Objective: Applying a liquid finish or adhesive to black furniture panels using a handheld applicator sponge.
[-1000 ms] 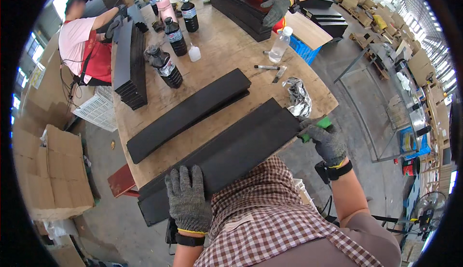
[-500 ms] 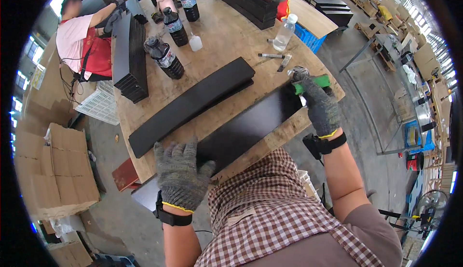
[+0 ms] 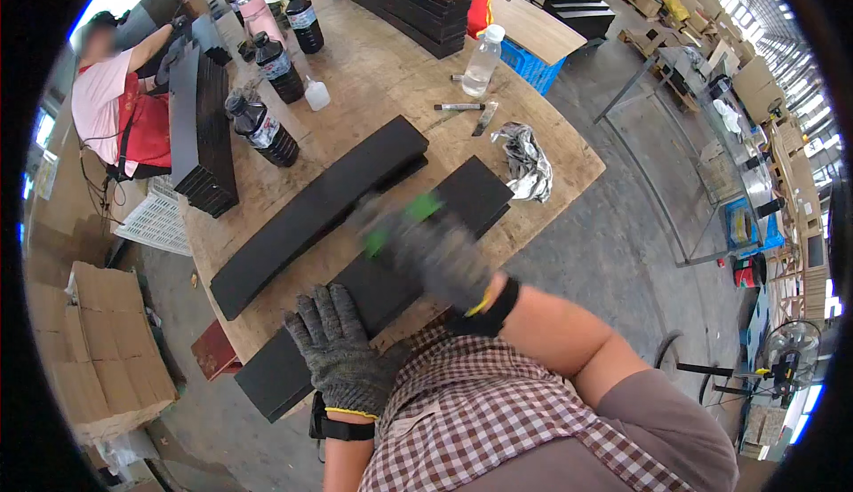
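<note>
A long black board [image 3: 475, 192] lies slantwise on the wooden table in front of me. My left hand [image 3: 342, 354], in a grey knitted glove, rests flat on its near part, fingers stretched out. Over the board's middle, my gloved right hand [image 3: 444, 261] is smeared by motion; it grips a green pad [image 3: 424, 206], whose underside is hidden. Just beyond lie other black boards [image 3: 315, 212], stacked and slightly curved. Beside the far end of the board sits a crumpled silvery wrapper [image 3: 526, 163].
Dark-filled bottles [image 3: 265, 132], a clear bottle [image 3: 482, 61] and a marker-like stick [image 3: 459, 107] stand or lie farther back. Tall stacks of black boards [image 3: 203, 128] line the table's left and far sides. A co-worker [image 3: 124, 110] in a red apron works at the left.
My right hand has swept the green pad from the board's far end back toward its middle, uncovering the crumpled wrapper. My left hand now lies flatter on the board.
</note>
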The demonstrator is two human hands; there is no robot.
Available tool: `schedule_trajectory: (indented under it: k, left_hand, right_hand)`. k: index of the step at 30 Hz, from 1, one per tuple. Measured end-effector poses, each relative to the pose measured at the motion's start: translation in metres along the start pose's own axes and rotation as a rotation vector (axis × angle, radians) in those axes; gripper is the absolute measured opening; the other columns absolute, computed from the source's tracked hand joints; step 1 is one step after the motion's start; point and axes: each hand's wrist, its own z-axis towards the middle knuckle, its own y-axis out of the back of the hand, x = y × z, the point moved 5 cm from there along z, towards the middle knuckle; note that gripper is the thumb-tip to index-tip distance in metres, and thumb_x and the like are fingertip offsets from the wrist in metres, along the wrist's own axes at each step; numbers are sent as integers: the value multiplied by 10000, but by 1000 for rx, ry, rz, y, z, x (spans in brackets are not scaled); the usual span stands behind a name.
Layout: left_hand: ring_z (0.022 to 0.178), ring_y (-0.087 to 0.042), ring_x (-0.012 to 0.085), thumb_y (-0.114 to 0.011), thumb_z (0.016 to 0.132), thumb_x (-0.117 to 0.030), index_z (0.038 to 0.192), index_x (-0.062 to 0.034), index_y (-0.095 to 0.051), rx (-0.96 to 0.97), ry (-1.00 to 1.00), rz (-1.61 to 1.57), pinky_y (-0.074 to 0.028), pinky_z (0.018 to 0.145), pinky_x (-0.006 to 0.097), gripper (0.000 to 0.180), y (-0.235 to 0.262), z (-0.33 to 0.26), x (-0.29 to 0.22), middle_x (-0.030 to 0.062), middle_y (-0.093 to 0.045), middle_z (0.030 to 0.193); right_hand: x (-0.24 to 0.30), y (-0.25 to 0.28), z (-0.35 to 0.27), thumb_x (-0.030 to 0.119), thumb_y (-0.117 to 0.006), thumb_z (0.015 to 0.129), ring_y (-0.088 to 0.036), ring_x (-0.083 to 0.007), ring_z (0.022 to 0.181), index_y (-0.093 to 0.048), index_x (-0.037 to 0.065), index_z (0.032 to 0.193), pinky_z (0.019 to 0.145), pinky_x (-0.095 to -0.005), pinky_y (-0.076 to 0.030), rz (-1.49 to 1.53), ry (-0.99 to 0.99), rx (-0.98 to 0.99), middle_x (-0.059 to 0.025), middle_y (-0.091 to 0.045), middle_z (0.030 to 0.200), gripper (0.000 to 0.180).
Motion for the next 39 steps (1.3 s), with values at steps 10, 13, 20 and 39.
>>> schedule_trajectory:
  k: [10, 13, 20, 39]
  left_hand:
    - [1463, -350, 510, -716, 828, -627, 1504, 54, -440, -46, -73, -251, -192, 1219, 671, 999, 18, 8, -25, 301, -432, 1548]
    - [1514, -290, 478, -594, 902, -531, 1525, 36, -433, -166, -199, -136, -138, 1258, 637, 858, 4, 27, -70, 296, -377, 1595]
    - [1583, -112, 473, -574, 892, -685, 1611, 37, -273, -157, 152, -189, -32, 1281, 624, 1062, -8, -31, 21, 283, -207, 1688]
    - [1565, -198, 454, -603, 846, -709, 1609, -4, -319, -60, 196, -162, -38, 1275, 642, 1076, 14, -47, 36, 232, -299, 1673]
  right_hand:
    - [63, 82, 36, 301, -596, 1076, -695, -323, 1142, -642, 6, 1278, 1026, -484, -573, 163, 209, -147, -143, -701, 1209, 360]
    - [24, 36, 23, 320, -532, 1103, -641, -283, 1198, -608, 17, 1335, 1098, -474, -528, 285, 74, 55, -139, -685, 1263, 388]
    - [17, 58, 26, 241, -552, 1094, -605, -338, 1294, -601, -74, 1319, 1176, -473, -469, -45, 125, -49, -214, -625, 1372, 390]
    - [9, -259, 19, 142, -752, 901, -732, -230, 989, -730, 46, 1132, 911, -328, -573, -825, 225, 1191, -108, -769, 1092, 251]
